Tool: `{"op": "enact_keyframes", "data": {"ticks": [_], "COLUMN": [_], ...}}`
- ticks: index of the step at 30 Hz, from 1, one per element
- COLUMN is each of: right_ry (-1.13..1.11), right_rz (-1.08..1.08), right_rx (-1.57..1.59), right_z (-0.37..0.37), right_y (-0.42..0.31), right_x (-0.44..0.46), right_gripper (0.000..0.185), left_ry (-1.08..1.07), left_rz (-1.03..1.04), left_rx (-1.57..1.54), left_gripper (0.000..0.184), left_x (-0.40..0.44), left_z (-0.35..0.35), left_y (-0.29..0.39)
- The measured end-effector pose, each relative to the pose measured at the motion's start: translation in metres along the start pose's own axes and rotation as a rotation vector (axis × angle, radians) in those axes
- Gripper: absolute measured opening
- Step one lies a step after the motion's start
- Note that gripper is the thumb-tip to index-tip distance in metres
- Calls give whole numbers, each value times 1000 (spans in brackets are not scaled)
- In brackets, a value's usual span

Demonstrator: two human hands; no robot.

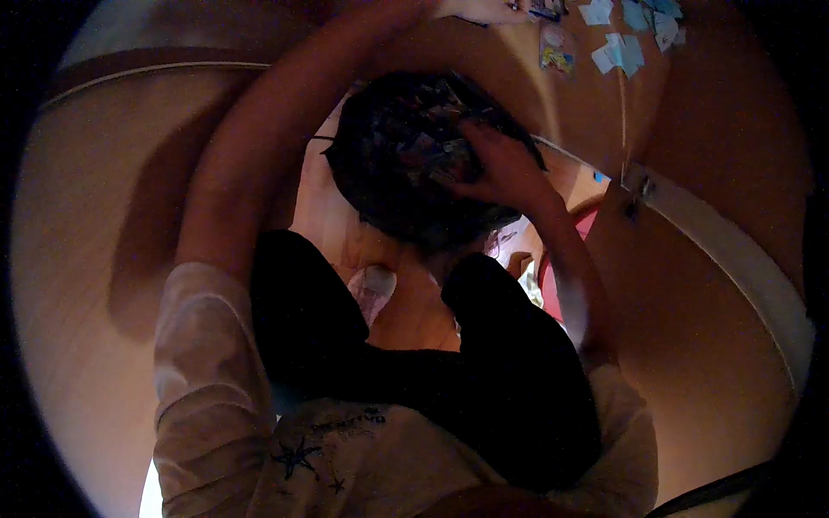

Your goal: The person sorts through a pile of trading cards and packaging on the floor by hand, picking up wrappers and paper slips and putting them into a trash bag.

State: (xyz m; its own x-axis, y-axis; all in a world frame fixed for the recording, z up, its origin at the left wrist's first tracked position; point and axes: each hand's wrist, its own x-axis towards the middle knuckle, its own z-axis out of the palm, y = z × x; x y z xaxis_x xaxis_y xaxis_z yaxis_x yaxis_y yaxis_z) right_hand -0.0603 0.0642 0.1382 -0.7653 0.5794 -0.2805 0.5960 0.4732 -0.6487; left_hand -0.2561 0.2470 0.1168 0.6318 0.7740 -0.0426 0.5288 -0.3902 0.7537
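Note:
Below the table edge, a dark bag (371, 186) stands with its mouth up, holding many small cards or paper pieces (427, 147) that are hard to make out in the dim light. My right hand (505, 168) reaches over its right side, thumb and fingers apart, touching or just above the contents. Along the top edge of the view my left hand (484, 9) rests on the table, partly cut off by the frame. Beside its fingertips lie a dark card (547, 9) and a colourful picture card (557, 49). Whether it holds anything is not visible.
Pale blue and white paper scraps (623, 52) are scattered on the table (691, 104). A light table edge (725, 246) curves down the right. Beneath are my dark-clothed knees, a foot (373, 289) on the wooden floor, and a red round object (548, 285).

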Motion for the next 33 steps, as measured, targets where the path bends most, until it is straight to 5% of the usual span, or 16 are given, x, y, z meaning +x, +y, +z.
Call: {"op": "enact_keyframes", "data": {"ticks": [6,11,15,17,21,24,26,27,28,30,33], "right_ry": [381,118,34,130,56,-108,-92,124,341,703,763], "right_rz": [-137,-516,-521,-131,-143,-176,-63,-38,-15,78,333], "right_rx": [-205,-326,-415,12,83,110,109,167,226,-89,-434], "right_z": [-27,24,60,24,-64,-90,-116,-129,-142,-167,-171], "right_y": [-7,-33,-44,-57,-85,-84,-70,-62,-49,-6,64], "right_x": [13,-7,1,3,-3,-7,-2,-1,0,11,34], "right_gripper": [68,45,34,31,35,28,22,22,24,28,37], "left_ry": [-25,111,35,180,299,397,268,267,278,380,449], "left_rz": [-95,-55,28,73,154,-8,-222,-258,-251,-278,-337], "left_rx": [-76,-95,-49,-83,-31,50,370,533,543,582,510], "left_gripper": [20,24,24,22,23,27,50,69,69,91,109], "left_x": [13,23,14,10,42,57,53,41,39,38,42], "left_z": [-32,-12,-20,-21,-37,-49,-55,-52,-49,-31,-48], "left_y": [31,-6,-27,-25,-30,-5,3,12,12,-7,-28]}}
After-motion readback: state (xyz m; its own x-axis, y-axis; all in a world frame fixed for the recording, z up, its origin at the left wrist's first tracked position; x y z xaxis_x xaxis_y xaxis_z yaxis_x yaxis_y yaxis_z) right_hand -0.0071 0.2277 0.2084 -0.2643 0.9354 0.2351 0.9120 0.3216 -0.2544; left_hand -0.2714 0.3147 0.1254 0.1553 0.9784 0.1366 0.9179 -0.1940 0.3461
